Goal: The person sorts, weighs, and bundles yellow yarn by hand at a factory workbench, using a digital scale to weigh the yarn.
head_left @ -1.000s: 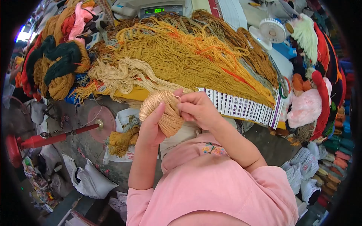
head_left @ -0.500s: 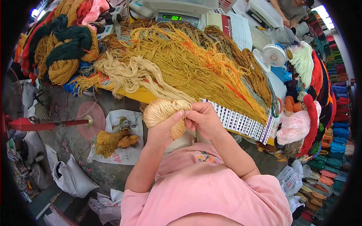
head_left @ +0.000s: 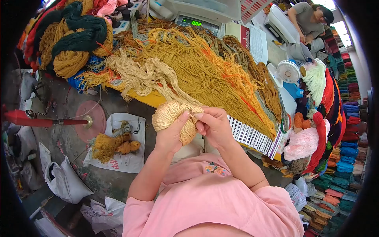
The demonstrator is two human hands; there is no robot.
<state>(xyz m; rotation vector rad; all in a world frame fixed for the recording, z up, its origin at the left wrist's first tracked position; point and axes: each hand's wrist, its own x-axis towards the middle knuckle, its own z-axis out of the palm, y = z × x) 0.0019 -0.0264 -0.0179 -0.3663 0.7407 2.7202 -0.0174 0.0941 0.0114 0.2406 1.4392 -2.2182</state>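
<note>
A ball of pale cream yarn (head_left: pixel 167 114) is gripped in my left hand (head_left: pixel 169 136), its thumb pressed over the side. My right hand (head_left: pixel 216 125) pinches yarn at the ball's right edge, thumb and fingers together. From there, loose cream yarn (head_left: pixel 146 75) runs up across the table edge and lies in a tangled heap. Behind it spreads a broad layer of olive-gold yarn (head_left: pixel 201 75) with orange strands (head_left: pixel 237 77) along its right side. A white card with rows of dark holes (head_left: pixel 252 135) lies along the near right edge.
At the back, a scale (head_left: pixel 197 23) has a lit green display. A small white fan (head_left: pixel 288 71) stands at right, near pink yarn (head_left: pixel 302 144). Another person (head_left: pixel 308 19) is at the far right. Gold yarn bundles (head_left: pixel 112 144) lie on a white sack on the floor at left.
The view has shifted slightly, showing more of the other person. Both hands stay on the yarn ball, which has turned a little. The scale reading went from 0.01 to 0.02.
</note>
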